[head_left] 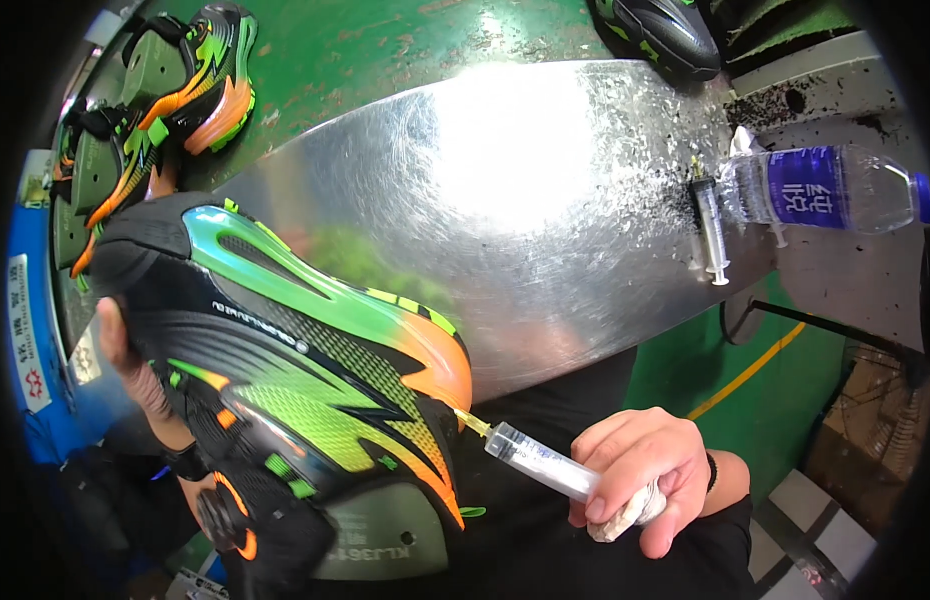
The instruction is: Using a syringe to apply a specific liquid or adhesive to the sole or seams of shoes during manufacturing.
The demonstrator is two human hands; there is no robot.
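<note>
A black, green and orange sneaker on a grey-green shoe last is tilted sideways in front of me, its sole facing up. My left hand holds it from the far left side; most of that hand is hidden behind the shoe. My right hand is closed around a clear syringe. The yellow tip of the syringe meets the heel, near where the orange sole joins the upper. A crumpled whitish wad sits at the plunger end, between the fingers.
A scratched metal plate covers much of the green bench. At its right lie another syringe and a water bottle on its side. More sneakers on lasts stand at the far left. A black shoe lies at the back.
</note>
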